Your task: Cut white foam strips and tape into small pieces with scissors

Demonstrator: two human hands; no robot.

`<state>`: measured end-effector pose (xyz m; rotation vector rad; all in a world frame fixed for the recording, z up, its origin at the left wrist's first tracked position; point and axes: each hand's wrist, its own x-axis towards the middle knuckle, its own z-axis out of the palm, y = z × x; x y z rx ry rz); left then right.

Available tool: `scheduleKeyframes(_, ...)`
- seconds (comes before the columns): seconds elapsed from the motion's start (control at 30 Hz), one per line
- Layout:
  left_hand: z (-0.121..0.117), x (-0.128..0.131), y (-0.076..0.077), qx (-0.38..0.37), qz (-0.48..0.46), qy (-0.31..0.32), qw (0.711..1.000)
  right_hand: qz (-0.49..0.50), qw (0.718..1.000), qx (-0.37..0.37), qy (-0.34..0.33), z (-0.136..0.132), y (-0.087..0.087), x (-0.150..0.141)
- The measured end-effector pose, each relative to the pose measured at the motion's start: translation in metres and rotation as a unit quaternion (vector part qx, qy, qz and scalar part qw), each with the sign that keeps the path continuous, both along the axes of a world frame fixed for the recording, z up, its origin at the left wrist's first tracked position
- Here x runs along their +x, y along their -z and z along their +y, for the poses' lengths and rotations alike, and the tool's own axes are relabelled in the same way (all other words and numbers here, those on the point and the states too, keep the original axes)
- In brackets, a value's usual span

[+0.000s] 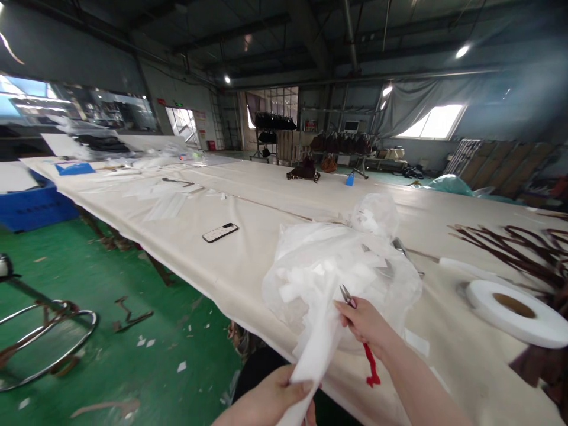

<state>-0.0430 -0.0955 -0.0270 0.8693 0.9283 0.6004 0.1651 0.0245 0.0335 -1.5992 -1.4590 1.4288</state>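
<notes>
My left hand (pixel 281 393) is closed at the bottom edge of the view, with the thumb on top of a white strip (pixel 317 349) of soft material. The strip runs up from there towards a clear plastic bag (pixel 284 254) full of white pieces. Beside the strip, my right hand (pixel 366 322) grips a pair of small scissors (pixel 346 294), their pointed tips facing up and away. Its thumb and forefinger reach the strip's edge; whether they pinch it I cannot tell. A red cord (pixel 370 361) hangs below the right hand.
A phone (pixel 220 232) lies left of the bag on the long cream-covered table (pixel 248 266). To the right are a white roll of tape (pixel 492 310) and dark brown straps (pixel 523 248). A metal stool (pixel 89 331) stands on the green floor at left.
</notes>
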Motion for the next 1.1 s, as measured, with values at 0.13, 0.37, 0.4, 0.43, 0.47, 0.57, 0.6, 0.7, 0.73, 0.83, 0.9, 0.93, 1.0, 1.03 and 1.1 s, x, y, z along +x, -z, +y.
scheduleKeyframes(0.13, -0.004, 0.002, -0.010, -0.011, -0.011, -0.043, 0.999, -0.002, 0.999, 0.040, 0.027, -0.003, -0.008, 0.003)
scheduleKeyframes(0.37, -0.008, 0.000, -0.039, -0.038, -0.071, -0.072, 0.994, 0.098, 0.993, -0.058, -0.026, -0.085, -0.013, 0.011)
scheduleKeyframes(0.4, -0.009, -0.001, -0.041, -0.042, -0.075, -0.068, 0.994, 0.111, 0.989, -0.083, -0.045, -0.097, -0.008, 0.010)
scheduleKeyframes(0.43, -0.008, -0.001, -0.043, -0.043, -0.074, -0.062, 0.994, 0.111, 0.988, -0.095, -0.054, -0.107, -0.003, 0.010)
scheduleKeyframes(0.47, -0.008, -0.001, -0.045, -0.040, -0.065, -0.057, 0.995, 0.101, 0.989, -0.095, -0.055, -0.114, 0.002, 0.009)
scheduleKeyframes(0.57, -0.009, 0.002, -0.047, 0.003, 0.004, -0.052, 0.999, 0.036, 0.998, -0.038, -0.032, -0.121, 0.012, 0.011)
scheduleKeyframes(0.6, -0.009, 0.003, -0.048, 0.028, 0.035, -0.050, 0.998, 0.016, 1.000, -0.010, -0.026, -0.119, 0.013, 0.011)
scheduleKeyframes(0.7, -0.012, 0.010, -0.052, 0.110, 0.112, -0.037, 0.987, 0.013, 0.999, 0.040, -0.018, -0.109, 0.014, 0.005)
scheduleKeyframes(0.73, -0.013, 0.012, -0.055, 0.129, 0.127, -0.031, 0.983, 0.039, 0.998, 0.035, -0.017, -0.106, 0.015, 0.000)
scheduleKeyframes(0.83, -0.016, 0.015, -0.060, 0.173, 0.167, -0.024, 0.970, 0.154, 0.988, 0.000, 0.019, -0.103, 0.021, -0.018)
scheduleKeyframes(0.9, -0.018, 0.014, -0.061, 0.231, 0.215, -0.033, 0.948, 0.210, 0.975, -0.017, 0.065, -0.103, 0.026, -0.028)
scheduleKeyframes(0.93, -0.019, 0.012, -0.061, 0.272, 0.244, -0.041, 0.930, 0.225, 0.971, -0.022, 0.083, -0.103, 0.028, -0.030)
scheduleKeyframes(1.0, -0.022, 0.009, -0.059, 0.350, 0.288, -0.048, 0.890, 0.226, 0.969, -0.028, 0.090, -0.102, 0.030, -0.032)
scheduleKeyframes(1.03, -0.022, 0.007, -0.058, 0.381, 0.299, -0.045, 0.874, 0.215, 0.973, -0.030, 0.083, -0.101, 0.031, -0.031)
scheduleKeyframes(1.1, -0.023, 0.006, -0.055, 0.416, 0.304, -0.035, 0.856, 0.169, 0.983, -0.025, 0.065, -0.099, 0.030, -0.028)
